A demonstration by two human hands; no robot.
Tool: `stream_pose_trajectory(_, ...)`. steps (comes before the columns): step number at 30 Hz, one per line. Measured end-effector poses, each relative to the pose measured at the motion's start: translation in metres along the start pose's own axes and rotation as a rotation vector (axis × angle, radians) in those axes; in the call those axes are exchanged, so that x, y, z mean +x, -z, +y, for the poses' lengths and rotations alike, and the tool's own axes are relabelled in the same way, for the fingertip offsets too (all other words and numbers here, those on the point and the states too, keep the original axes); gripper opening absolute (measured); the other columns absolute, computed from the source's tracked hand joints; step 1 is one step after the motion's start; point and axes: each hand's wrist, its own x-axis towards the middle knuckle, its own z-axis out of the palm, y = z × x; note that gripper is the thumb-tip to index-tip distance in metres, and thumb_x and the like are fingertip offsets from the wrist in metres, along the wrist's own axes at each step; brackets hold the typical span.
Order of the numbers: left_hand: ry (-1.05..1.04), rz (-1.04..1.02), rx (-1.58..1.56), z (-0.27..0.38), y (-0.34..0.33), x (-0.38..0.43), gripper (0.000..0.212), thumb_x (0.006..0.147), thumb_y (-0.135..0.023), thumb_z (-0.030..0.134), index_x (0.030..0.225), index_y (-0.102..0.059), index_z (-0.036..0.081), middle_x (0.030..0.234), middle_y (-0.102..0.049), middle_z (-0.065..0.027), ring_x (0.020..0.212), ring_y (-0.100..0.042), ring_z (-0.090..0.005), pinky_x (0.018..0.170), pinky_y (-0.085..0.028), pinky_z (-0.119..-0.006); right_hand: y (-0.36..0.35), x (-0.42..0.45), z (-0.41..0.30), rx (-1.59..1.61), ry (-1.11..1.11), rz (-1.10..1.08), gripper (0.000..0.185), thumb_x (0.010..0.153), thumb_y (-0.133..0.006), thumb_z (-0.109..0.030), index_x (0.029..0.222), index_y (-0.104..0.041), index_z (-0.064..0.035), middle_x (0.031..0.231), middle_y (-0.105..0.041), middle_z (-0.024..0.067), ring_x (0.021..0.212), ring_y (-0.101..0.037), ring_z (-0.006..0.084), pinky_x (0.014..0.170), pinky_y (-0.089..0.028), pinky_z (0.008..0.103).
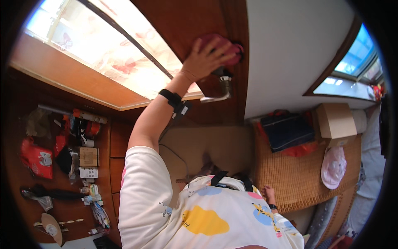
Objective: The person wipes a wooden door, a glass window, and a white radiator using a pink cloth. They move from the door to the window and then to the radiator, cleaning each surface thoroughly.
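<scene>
My left hand (206, 60) is raised, its spread fingers laid over a dark pink cloth item (231, 57) against a reddish-brown wooden door (186, 18). Part of the cloth is hidden under the palm. Just below it, a metal door handle (226, 85) juts out. A black strap with a small device (178, 104) is around the left wrist and forearm. Low at my side hangs my right hand (268, 192), its fingers loosely bent and apart, with nothing visible in them. It is beside the edge of a woven bed mat (279, 177).
Left, a wooden cabinet top (18, 162) bears a red bag (37, 158), boxes and a hand fan (52, 228). A glazed panel (124, 59) stands beside the door. On the bed lie dark folded cloth (287, 130), a cardboard box (337, 119) and a pink hat (333, 168). A cable (178, 154) hangs near me.
</scene>
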Motion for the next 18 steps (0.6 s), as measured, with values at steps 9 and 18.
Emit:
stream_pose_trajectory(9, -0.297, -0.100, 0.016, -0.017, 0.015, -0.030, 0.073, 0.078, -0.061, 0.030, 0.145, -0.032, 0.033, 0.154, -0.027, 0.0069, 0.140, -0.027, -0.0201, 0.111, -0.022, -0.049, -0.061, -0.020, -0.047, 0.097, 0.117, 0.089, 0.033, 0.090, -0.057, -0.014, 0.121, -0.060, -0.0030, 0.100, -0.068, 0.0101, 0.081, -0.067, 0.0194, 0.064, -0.055, 0.0300)
stream_pose_trajectory(18, 0.224, 0.279, 0.043, -0.158, 0.067, 0.053, 0.060, 0.084, -0.062, 0.045, 0.140, -0.043, 0.032, 0.150, -0.033, -0.0064, 0.134, -0.032, -0.0368, 0.102, -0.027, -0.062, -0.113, -0.058, -0.063, -0.144, 0.223, 0.211, 0.029, 0.087, -0.059, -0.014, 0.112, -0.065, -0.0013, 0.098, -0.070, 0.0129, 0.078, -0.069, 0.0195, 0.070, -0.056, 0.0300)
